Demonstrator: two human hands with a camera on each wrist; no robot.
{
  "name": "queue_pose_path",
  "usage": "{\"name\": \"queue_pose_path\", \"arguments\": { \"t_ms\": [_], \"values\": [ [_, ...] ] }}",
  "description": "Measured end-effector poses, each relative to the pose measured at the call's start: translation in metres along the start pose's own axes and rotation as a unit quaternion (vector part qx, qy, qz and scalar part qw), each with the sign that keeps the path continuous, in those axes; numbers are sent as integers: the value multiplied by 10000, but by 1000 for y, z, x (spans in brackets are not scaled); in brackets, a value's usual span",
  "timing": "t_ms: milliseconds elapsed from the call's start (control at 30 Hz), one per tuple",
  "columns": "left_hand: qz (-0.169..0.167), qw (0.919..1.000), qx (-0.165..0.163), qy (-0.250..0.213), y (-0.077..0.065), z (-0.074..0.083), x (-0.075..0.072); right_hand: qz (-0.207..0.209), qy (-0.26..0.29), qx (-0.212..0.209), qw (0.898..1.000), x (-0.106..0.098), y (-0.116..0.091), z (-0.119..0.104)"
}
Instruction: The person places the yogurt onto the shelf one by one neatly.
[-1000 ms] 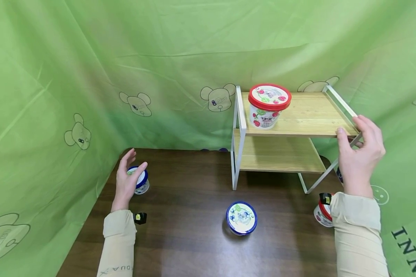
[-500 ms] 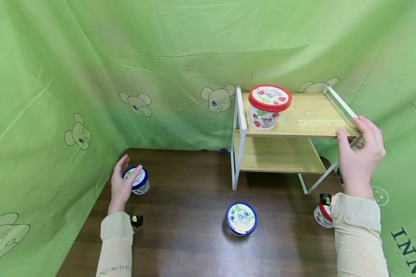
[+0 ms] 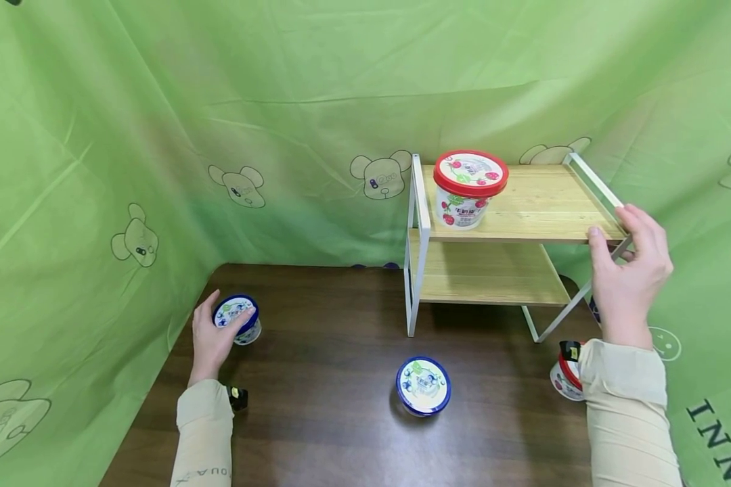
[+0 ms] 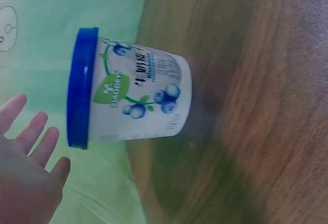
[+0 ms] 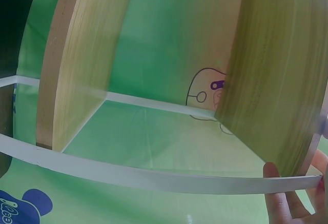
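Observation:
At the far left of the table, my left hand (image 3: 212,338) is beside a blueberry tub (image 3: 236,312) with a blue lid. Thumb and fingers are spread, and the thumb overlaps the lid in the head view. In the left wrist view the tub (image 4: 138,90) stands upright, with the fingertips (image 4: 61,167) near the lid. My right hand (image 3: 633,270) grips the front right corner of a two-tier shelf rack (image 3: 548,203), thumb at the top board's front edge. The right wrist view shows fingers (image 5: 277,203) around the white metal frame (image 5: 154,180).
A red-lidded strawberry tub (image 3: 468,189) stands on the top board's left side. Another blue-lidded tub (image 3: 423,385) is at the table's middle, and a second red-lidded tub (image 3: 565,380) sits partly hidden by the right sleeve. Green cloth (image 3: 292,135) hangs behind the table and at its sides.
My left hand has come lower and slightly left, so its thumb now overlaps the blue lid. The right hand keeps its hold on the rack's corner.

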State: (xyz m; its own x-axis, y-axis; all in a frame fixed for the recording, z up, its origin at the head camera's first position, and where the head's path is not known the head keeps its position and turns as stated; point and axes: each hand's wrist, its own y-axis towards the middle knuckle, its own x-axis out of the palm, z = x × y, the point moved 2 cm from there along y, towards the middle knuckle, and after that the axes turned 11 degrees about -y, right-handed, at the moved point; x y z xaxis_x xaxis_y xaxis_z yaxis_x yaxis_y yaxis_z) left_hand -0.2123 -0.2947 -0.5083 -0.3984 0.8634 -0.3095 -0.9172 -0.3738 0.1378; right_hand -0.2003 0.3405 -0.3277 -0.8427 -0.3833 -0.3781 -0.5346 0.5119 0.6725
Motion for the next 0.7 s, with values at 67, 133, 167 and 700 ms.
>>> {"name": "queue_pose_path", "arguments": {
  "t_ms": [67,133,167,700],
  "values": [
    [24,9999,-78,-84,0,-3,1,-8,20,4,10000,-2,-2,-5],
    [57,9998,-122,-159,-1,-6,2,-9,25,6,10000,-2,-2,-6],
    [76,9997,-127,-171,-2,-8,3,-7,16,-2,10000,-2,-2,-5],
    [232,9989,-379,-166,-1,-26,6,100,168,-34,9998,-5,-4,-17]
  ]
}}
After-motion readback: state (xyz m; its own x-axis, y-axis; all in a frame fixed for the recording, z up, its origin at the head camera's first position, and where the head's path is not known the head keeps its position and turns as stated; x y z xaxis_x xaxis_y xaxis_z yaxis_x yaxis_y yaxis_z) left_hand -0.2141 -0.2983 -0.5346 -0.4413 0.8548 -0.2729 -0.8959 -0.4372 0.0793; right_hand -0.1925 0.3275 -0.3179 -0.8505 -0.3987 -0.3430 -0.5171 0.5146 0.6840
